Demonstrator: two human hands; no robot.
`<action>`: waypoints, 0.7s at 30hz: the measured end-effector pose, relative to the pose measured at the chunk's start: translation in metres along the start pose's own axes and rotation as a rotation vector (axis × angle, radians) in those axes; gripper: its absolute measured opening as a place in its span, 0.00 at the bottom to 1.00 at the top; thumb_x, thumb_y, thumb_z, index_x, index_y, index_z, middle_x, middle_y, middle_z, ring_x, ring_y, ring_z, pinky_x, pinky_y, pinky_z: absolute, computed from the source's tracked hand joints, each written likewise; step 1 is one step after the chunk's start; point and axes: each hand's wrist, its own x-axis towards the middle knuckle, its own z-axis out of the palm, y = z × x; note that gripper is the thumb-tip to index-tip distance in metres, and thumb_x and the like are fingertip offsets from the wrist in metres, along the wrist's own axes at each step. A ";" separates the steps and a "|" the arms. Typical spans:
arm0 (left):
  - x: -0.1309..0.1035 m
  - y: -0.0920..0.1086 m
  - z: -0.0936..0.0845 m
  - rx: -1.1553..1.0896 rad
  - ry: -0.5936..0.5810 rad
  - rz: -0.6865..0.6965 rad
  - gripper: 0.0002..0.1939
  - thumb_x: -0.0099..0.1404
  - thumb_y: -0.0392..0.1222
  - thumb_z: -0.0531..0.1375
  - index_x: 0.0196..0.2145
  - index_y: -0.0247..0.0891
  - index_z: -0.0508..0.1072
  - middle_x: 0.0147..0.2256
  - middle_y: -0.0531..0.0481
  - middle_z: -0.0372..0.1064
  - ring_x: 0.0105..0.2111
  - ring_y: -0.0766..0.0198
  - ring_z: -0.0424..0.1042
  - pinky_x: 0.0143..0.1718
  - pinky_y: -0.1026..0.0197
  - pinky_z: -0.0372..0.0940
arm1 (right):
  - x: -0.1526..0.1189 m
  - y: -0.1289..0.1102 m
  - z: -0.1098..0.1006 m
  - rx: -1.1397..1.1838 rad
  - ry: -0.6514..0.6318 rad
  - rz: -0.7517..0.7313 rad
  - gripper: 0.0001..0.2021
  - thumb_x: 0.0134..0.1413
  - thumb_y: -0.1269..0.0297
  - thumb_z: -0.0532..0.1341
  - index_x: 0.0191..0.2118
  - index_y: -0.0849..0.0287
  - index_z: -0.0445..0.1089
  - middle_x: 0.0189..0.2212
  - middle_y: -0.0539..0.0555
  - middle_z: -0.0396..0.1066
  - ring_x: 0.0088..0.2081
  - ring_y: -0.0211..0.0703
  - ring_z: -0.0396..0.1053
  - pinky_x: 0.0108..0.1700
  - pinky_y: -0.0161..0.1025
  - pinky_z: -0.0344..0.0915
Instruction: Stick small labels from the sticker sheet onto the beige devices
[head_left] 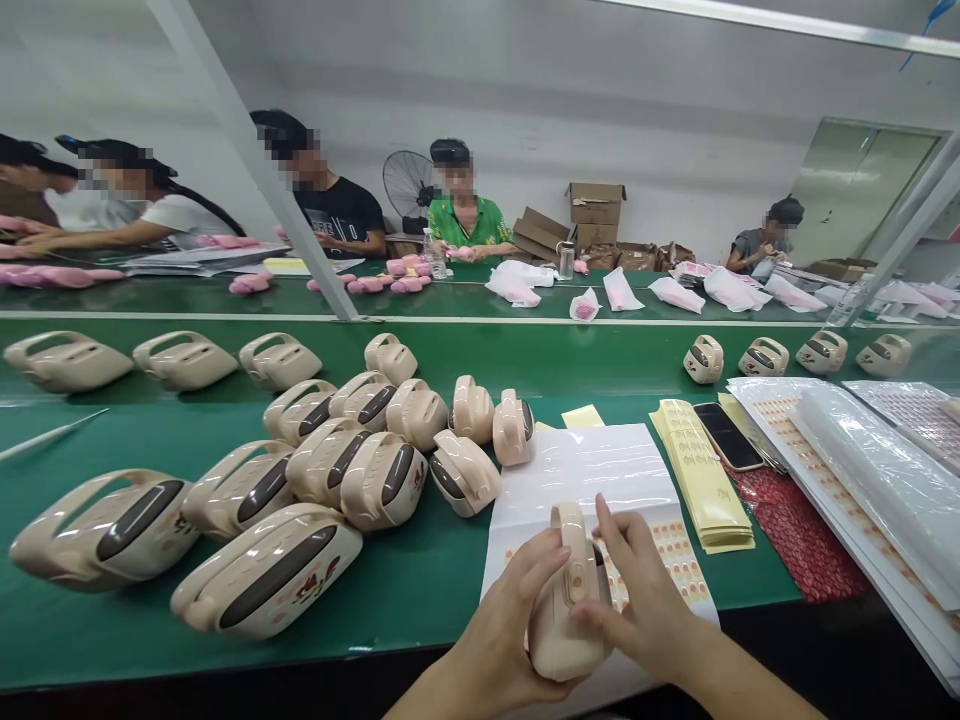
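Note:
In front of me at the table edge is a beige plastic case [568,640] with a carrying handle, held upright with its end towards me. My left hand [517,610] is closed around its left side, fingers reaching over by the handle. Against the right side rests my right hand [645,590], thumb pressed on the end face below a small orange mark and index finger raised. Part of a dark panel shows behind the right fingers. Beneath lies a white sticker sheet [592,460] with rows of small orange stickers, partly covered by my hands.
Several similar beige cases [274,570] stand to the left, with more along the green conveyor belt [525,350]. Yellow sticker strips [697,470], a phone [727,437], red bubble wrap [799,535] and plastic-covered sheets [885,490] lie right. Across the belt, people handle pink items.

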 end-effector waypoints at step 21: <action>-0.039 -0.043 0.035 -0.039 0.159 -0.473 0.33 0.60 0.44 0.55 0.60 0.46 0.47 0.59 0.41 0.55 0.57 0.47 0.55 0.54 0.44 0.56 | 0.120 0.076 -0.029 0.398 0.259 0.795 0.10 0.47 0.58 0.57 0.25 0.59 0.61 0.18 0.44 0.58 0.21 0.34 0.58 0.23 0.32 0.57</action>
